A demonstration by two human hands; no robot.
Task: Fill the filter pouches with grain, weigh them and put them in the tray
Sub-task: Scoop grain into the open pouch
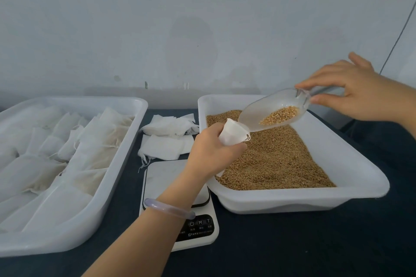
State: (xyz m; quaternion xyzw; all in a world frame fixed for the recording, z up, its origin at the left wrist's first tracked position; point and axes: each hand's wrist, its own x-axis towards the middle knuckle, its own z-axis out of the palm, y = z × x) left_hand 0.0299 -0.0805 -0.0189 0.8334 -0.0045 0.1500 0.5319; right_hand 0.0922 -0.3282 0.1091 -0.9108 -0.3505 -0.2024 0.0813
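A dark blue table (292,243) stands against a pale grey-blue wall (202,18). On its left side sits a wide white plastic tray (122,159) holding rows of filled white filter pouches (90,141); on the right a second white plastic tray (281,200) is spread with golden-brown grain (276,159). Between the two trays lie a loose stack of flat empty white pouches (166,139) at the back and a white digital kitchen scale (162,177) in front of it. The left hand (211,153), a pale lilac bangle (168,208) on its wrist, is curled round a small white filter pouch (233,134), held above the left edge of the grain tray with its mouth open and tipped toward the right. The right hand (355,90) pinches the handle of a clear plastic scoop (265,110) between thumb and fingers; the scoop slopes down with its lip at the pouch's mouth, a small heap of grain lying in its bowl.
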